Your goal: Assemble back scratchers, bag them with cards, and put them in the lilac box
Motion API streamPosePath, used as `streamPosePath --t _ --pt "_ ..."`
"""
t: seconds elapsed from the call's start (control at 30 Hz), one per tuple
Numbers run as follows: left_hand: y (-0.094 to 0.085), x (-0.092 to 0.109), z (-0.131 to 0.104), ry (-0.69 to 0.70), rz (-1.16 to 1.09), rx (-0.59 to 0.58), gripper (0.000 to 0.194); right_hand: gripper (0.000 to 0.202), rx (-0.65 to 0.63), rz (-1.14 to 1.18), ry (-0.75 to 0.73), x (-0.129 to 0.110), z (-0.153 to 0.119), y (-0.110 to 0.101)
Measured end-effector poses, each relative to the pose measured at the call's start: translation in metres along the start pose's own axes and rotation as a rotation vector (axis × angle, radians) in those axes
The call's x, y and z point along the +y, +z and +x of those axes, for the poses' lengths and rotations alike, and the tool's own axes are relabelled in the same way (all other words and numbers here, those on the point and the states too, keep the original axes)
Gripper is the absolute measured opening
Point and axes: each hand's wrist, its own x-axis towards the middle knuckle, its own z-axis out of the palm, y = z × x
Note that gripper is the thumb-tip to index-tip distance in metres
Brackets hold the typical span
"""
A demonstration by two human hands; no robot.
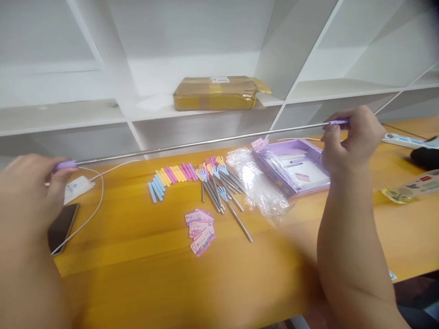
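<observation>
Your left hand [30,192] and right hand [353,137] each pinch one purple end of the long rod [202,144], stretched between both grips above the worktop [137,256].

A: We've got clear tabletop [144,256] along the near edge, between both forearms. Only the card stack [200,230] sits in it.

B: Mid-table's crowded: colored sticks [169,179], the metal rod pile [219,189], plastic wrap [260,183], then the purple box [295,167].

A: Left side, phone [61,227] and charger cable [92,205] block the edge. Extended rod [202,144] spans overhead, so we pass under it. Shelf [103,114] walls off the back.
</observation>
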Motion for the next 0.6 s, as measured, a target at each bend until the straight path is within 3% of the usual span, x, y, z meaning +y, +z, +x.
streamPosePath --t 0.1,0.23,0.37,0.47,0.6 --pt "-0.004 0.011 0.001 0.038 0.078 0.048 0.041 0.014 0.026 0.036 -0.047 0.0 -0.001 0.002" --pt "-0.006 0.004 0.002 0.092 0.193 0.042 0.052 0.014 0.008 0.031 -0.127 -0.001 0.001 0.0" --pt "-0.004 0.006 0.0 0.2 0.162 0.019 0.059 0.014 -0.101 0.046 -0.217 -0.011 0.003 -0.001" --pt "-0.001 0.037 -0.005 0.314 0.102 -0.008 0.049 0.014 -0.264 0.107 -0.275 -0.04 -0.002 0.01" --pt "0.01 0.099 -0.02 0.448 0.024 -0.006 0.028 0.022 -0.432 0.218 -0.445 -0.114 -0.03 0.04"
